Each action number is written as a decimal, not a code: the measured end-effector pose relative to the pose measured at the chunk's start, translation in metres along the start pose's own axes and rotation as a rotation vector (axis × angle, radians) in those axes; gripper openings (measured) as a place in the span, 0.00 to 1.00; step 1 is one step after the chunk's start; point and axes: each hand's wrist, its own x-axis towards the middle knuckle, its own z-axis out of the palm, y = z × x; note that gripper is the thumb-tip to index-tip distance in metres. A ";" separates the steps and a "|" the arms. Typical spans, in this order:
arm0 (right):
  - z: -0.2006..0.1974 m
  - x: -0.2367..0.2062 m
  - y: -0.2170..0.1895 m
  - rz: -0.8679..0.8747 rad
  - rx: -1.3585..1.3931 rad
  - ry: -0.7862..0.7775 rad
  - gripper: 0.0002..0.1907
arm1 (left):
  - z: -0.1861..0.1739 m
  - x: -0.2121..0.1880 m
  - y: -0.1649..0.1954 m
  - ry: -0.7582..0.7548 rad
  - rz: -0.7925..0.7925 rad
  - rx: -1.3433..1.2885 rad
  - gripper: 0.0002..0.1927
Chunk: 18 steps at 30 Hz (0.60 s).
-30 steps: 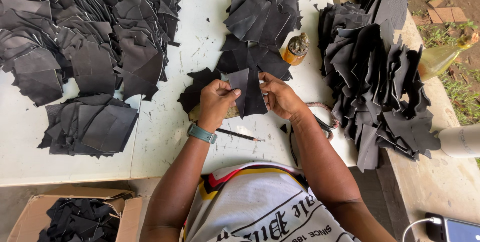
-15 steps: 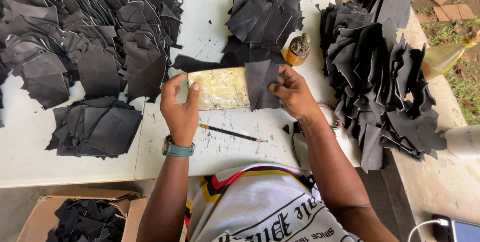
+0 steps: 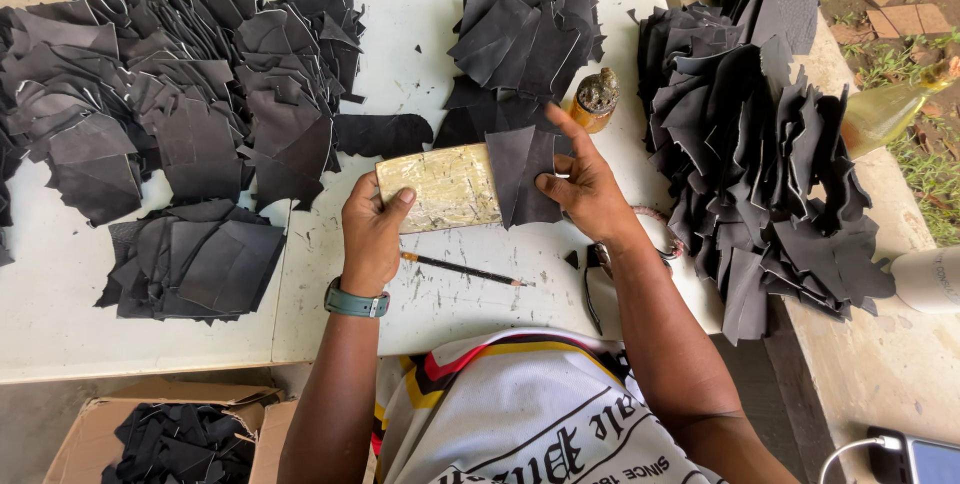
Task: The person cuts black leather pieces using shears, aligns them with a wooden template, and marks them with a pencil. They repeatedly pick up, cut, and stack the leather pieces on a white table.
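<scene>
My left hand (image 3: 370, 229) grips the left end of a pale yellowish flat template (image 3: 440, 187) held just above the white table (image 3: 420, 54). My right hand (image 3: 583, 181) presses a black leather piece (image 3: 522, 176) against the template's right end, fingers spread over it. A thin pencil (image 3: 462, 269) lies on the table just below the template. Another loose black leather piece (image 3: 382, 133) rests to the upper left of the template.
Large heaps of black leather pieces cover the left (image 3: 170, 94), the middle back (image 3: 525, 29) and the right (image 3: 760, 144) of the table. A small glue pot (image 3: 596, 99) stands by my right hand. A cardboard box (image 3: 165, 434) of scraps sits below left. Scissors (image 3: 600, 274) lie under my right forearm.
A second ago both hands held a black piece together over the table. My left hand then moved left and the pale template came into view, with the black piece now at its right end.
</scene>
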 end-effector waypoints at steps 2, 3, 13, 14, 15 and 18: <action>0.000 0.000 -0.004 0.092 -0.050 0.004 0.40 | -0.002 0.001 -0.001 0.005 0.003 0.001 0.15; 0.000 -0.001 -0.004 0.140 -0.075 0.006 0.38 | -0.002 0.001 -0.001 0.006 0.004 -0.004 0.15; -0.002 -0.002 -0.005 0.137 0.056 -0.034 0.38 | 0.004 0.001 0.006 0.010 0.034 0.015 0.15; -0.001 -0.001 -0.003 0.137 0.121 -0.036 0.38 | 0.006 0.000 0.010 0.031 0.042 0.037 0.16; 0.000 0.000 -0.001 0.135 0.185 -0.039 0.38 | 0.009 -0.002 0.014 0.052 0.050 0.060 0.17; -0.001 0.000 0.006 0.040 0.104 -0.059 0.40 | 0.018 -0.016 0.031 0.222 0.347 0.601 0.27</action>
